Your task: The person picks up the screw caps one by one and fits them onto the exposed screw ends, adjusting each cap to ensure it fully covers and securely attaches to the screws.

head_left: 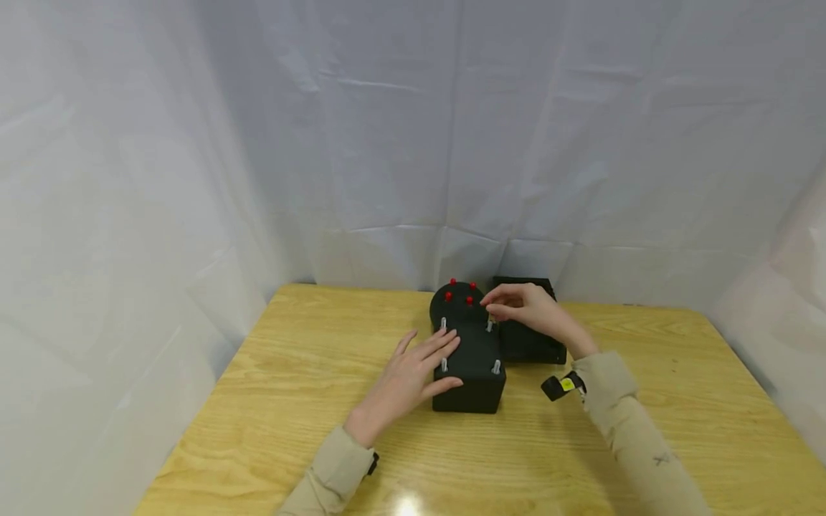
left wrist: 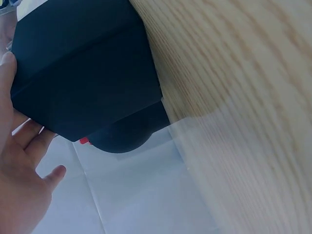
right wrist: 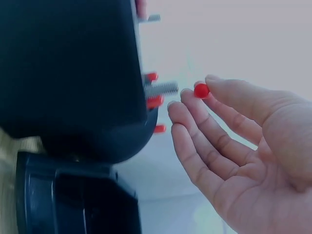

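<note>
Right hand [right wrist: 253, 161] pinches red cap [right wrist: 201, 90] beside black block [head_left: 470, 358].

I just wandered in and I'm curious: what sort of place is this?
Probably a small staged recording booth, not a home: white sheeting curtains a bare wooden table, small cameras are strapped to the wrists, and the right hand pinches a red cap beside a black block.

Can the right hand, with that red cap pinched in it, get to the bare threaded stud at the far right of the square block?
Probably yes. The right hand holds the red cap just beside the threaded stud, with nothing between them. The left hand rests on the block's other side.
</note>
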